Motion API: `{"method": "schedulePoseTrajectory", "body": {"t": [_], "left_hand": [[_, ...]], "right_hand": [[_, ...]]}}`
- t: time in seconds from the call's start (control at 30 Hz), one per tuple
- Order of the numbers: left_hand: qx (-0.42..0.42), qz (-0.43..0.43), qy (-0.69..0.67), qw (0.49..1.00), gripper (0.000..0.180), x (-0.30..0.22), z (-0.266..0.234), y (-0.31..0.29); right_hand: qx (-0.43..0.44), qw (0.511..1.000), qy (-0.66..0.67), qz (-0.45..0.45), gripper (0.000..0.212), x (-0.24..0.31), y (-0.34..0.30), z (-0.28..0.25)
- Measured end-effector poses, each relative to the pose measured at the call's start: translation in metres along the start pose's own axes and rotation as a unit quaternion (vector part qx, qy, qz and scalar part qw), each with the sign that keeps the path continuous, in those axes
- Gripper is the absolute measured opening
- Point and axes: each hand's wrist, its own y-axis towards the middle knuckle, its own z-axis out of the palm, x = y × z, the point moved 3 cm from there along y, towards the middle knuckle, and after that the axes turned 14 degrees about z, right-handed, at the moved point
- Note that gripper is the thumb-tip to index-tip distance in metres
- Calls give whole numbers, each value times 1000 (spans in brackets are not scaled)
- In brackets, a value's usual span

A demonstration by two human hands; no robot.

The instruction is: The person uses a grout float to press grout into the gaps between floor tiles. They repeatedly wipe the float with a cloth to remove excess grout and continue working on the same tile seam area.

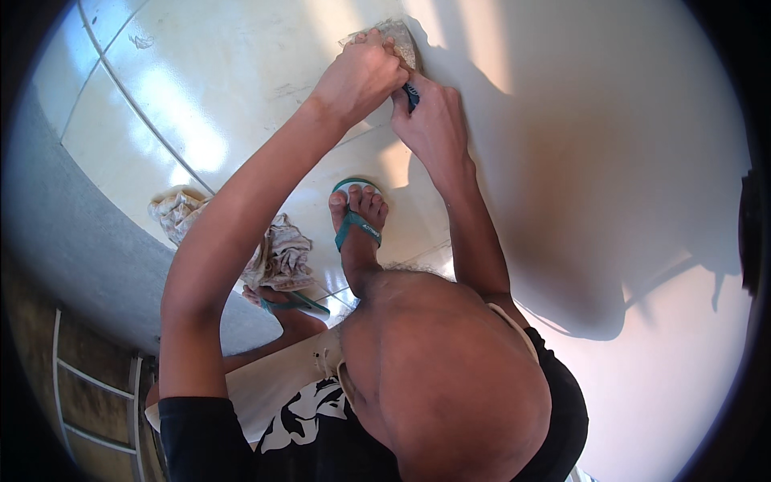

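Both my hands are close together at the far side, low over the tiled floor by the white wall. My left hand (365,74) is closed, fingers curled, on a crumpled pale-grey packet (396,35) that looks like thin plastic. Just beside it, my right hand (438,124) pinches a dark blue-black piece (412,97) with pale marks. Whether that piece belongs to the packet I cannot tell, as my fingers cover where they meet.
Crumpled pale patterned cloth (283,255) lies by my left forearm. My feet wear green flip-flops (345,229); one bent knee rises between my arms. A grey ledge (96,205) curves along the left, with a metal frame (95,377) beyond. The white wall (642,161) fills the right.
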Motion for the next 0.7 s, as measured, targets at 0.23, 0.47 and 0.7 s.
{"method": "schedulePoseTrajectory", "body": {"t": [0.23,0.47,0.7], "left_hand": [[-82,-5,90,993,17,-18,18,-2],[28,19,67,997,34,-24,17,0],[68,23,41,997,43,-18,7,5]], "right_hand": [[16,1000,-16,7,20,-7,-2,1],[23,999,-20,43,25,-8,-8,0],[20,1000,7,21,29,-15,0,0]]}}
